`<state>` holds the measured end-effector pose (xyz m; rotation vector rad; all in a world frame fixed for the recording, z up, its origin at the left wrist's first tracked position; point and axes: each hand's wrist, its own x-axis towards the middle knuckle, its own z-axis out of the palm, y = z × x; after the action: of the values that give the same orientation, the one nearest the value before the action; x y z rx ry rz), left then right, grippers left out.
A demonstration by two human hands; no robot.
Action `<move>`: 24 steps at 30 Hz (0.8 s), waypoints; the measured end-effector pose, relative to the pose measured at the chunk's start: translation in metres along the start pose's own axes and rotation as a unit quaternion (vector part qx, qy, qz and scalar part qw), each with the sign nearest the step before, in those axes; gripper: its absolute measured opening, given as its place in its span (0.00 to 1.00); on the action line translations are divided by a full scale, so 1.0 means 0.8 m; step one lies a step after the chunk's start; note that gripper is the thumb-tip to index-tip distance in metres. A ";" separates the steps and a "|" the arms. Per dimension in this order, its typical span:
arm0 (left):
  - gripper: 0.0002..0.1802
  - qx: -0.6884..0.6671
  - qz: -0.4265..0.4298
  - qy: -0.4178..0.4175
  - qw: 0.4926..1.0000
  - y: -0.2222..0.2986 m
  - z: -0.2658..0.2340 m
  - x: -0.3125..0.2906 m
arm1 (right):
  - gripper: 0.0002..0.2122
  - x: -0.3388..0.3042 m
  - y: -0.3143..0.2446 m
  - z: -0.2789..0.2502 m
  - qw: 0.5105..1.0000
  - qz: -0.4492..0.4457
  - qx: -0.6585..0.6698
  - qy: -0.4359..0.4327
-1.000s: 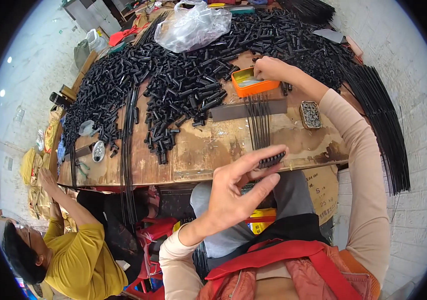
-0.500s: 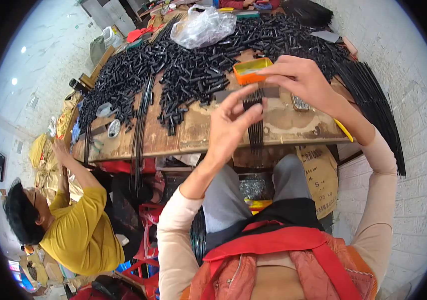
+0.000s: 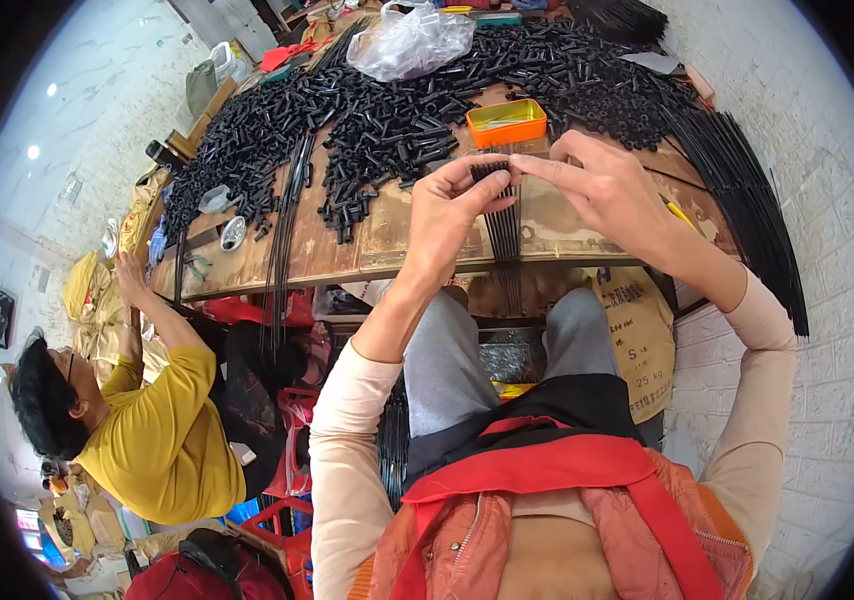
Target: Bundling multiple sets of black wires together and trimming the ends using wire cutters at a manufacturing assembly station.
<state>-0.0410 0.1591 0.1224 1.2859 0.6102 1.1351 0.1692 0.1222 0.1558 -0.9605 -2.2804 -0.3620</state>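
A row of thin black rods [image 3: 504, 235] lies over the table's front edge, and the ends nearer the table's middle are raised. My left hand [image 3: 447, 208] is closed on those dark ends, thumb over them and fingers beneath. Its fingertips meet those of my right hand [image 3: 602, 190], which is closed at the right side of the rod ends. Whatever the right fingertips pinch is too small to make out. Just beyond the hands stands an orange open box [image 3: 507, 122] with a yellowish inside.
Heaps of short black tubular pieces [image 3: 387, 130] cover the wooden table [image 3: 387, 245]. A clear plastic bag [image 3: 412, 42] rests on them. More long black rods [image 3: 747, 200] hang off the right side. A co-worker in a yellow top [image 3: 162, 435] sits at left. A white wall [image 3: 827, 250] stands at right.
My right hand has come from the orange box down to the rod ends. My left hand has closed round those ends and lifted them slightly. The view has shifted a little.
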 end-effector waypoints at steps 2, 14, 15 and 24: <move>0.13 0.004 0.002 -0.002 1.000 -0.001 -0.001 -0.002 | 0.25 0.001 0.000 0.004 1.000 -0.003 0.003 -0.001; 0.13 -0.014 0.001 -0.003 1.000 0.001 -0.010 -0.002 | 0.17 0.019 0.003 0.008 0.996 -0.079 -0.023 0.036; 0.13 -0.013 -0.001 -0.004 1.000 0.002 -0.010 -0.001 | 0.15 0.024 0.005 0.006 0.994 -0.095 -0.019 0.039; 0.13 -0.016 -0.001 -0.016 1.000 0.002 -0.005 -0.002 | 0.10 0.030 0.006 0.008 0.989 -0.144 -0.001 0.038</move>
<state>-0.0456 0.1588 0.1225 1.2733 0.5688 1.1162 0.1570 0.1417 0.1664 -0.6066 -2.3507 -0.5128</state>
